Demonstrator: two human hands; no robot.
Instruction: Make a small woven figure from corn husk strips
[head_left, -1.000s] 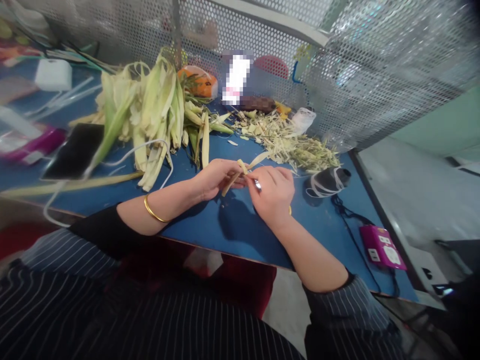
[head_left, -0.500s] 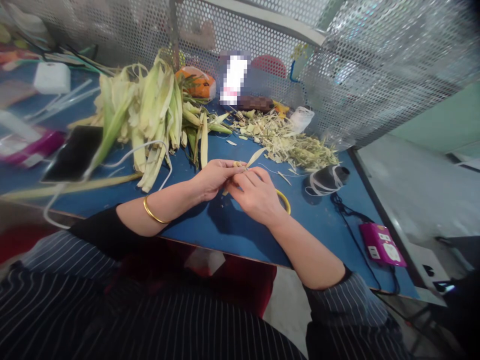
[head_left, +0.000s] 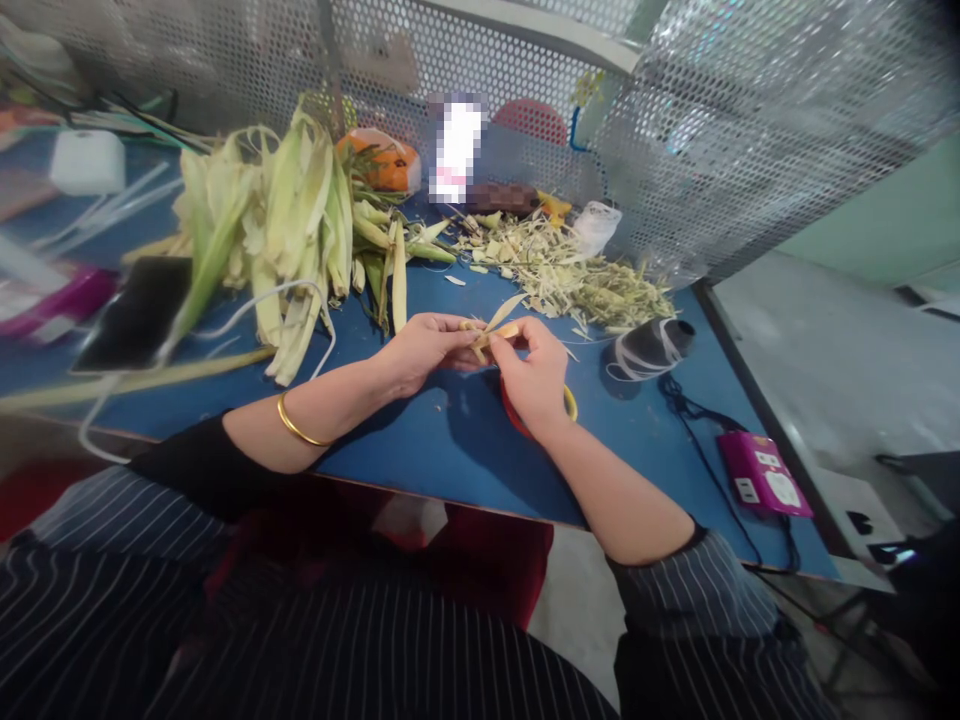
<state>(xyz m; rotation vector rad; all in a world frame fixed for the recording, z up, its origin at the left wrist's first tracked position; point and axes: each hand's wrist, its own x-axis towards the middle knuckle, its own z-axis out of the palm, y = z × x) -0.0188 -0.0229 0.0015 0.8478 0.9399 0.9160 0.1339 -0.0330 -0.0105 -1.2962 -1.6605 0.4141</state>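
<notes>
Over the middle of the table, my left hand (head_left: 435,352) pinches a small piece of pale corn husk (head_left: 501,314) between thumb and fingers. My right hand (head_left: 534,372) faces it, its thumb and fingertips closed on a husk strip of the same piece. One pointed end sticks up between the two hands. Partly hidden under my right hand lies a round object with a red and yellow rim (head_left: 571,404). A thin pale thread runs from near my hands toward a dark spool (head_left: 651,350) wound with white thread.
A heap of long corn husks (head_left: 296,215) lies on the blue table (head_left: 450,455) at left, beside a dark-screened phone (head_left: 135,310) with a white cable. Shredded husk scraps (head_left: 574,275) are piled at the back. A purple power strip (head_left: 765,472) sits at right; a perforated metal screen (head_left: 517,60) stands behind.
My right hand has turned and lifted its fingers, now pinching a husk strip. More of the red and yellow round object shows beneath it. The view has shifted slightly.
</notes>
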